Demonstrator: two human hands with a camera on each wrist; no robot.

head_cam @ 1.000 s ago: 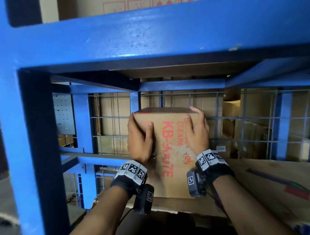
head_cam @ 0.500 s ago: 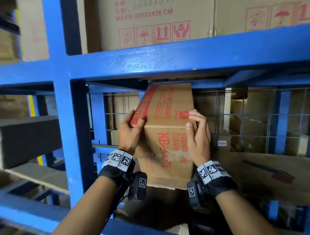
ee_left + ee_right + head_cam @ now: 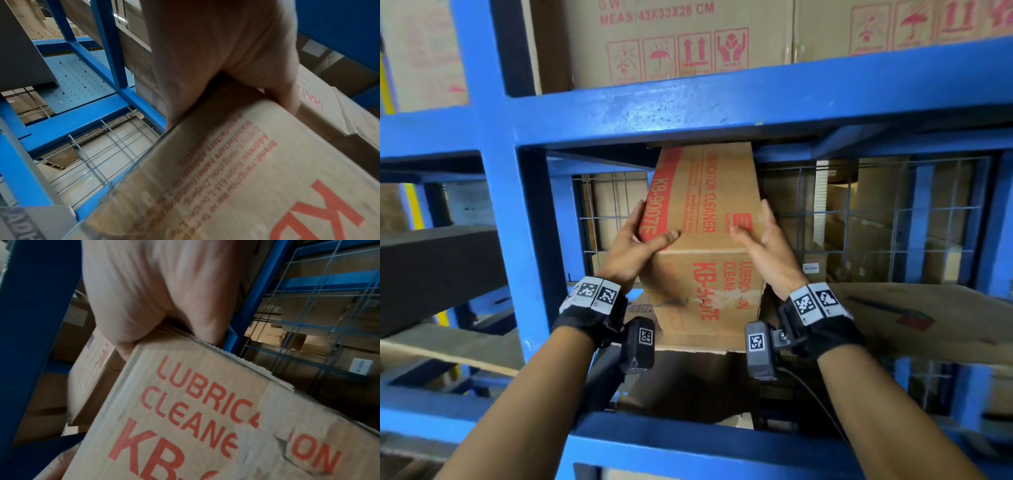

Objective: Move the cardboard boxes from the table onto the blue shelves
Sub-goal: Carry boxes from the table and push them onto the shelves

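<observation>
A tall cardboard box (image 3: 709, 212) with red "KB-9007E LUBRICATION CLEANER" print stands tilted in the middle bay of the blue shelves (image 3: 722, 102). Its far end reaches up to the underside of the upper beam. Its near end sits at the shelf board's front edge (image 3: 688, 347). My left hand (image 3: 640, 246) grips the box's left edge, thumb across the upper face. My right hand (image 3: 763, 240) holds the right edge, thumb on the face and fingers along the side. The wrist views show each hand (image 3: 216, 48) (image 3: 144, 288) straddling a corner of the box (image 3: 246, 178) (image 3: 205, 410).
A large printed carton (image 3: 674, 37) fills the shelf above. Wire mesh (image 3: 893, 222) closes the back of the bay, with more boxes behind it. A flat cardboard sheet (image 3: 893, 318) lines the shelf to the right. A blue post (image 3: 506, 222) stands left and a front beam (image 3: 688, 442) below.
The box has tipped up, its far end rising to the upper beam and its long face turning toward me. Both hands have shifted from the end face to the side edges.
</observation>
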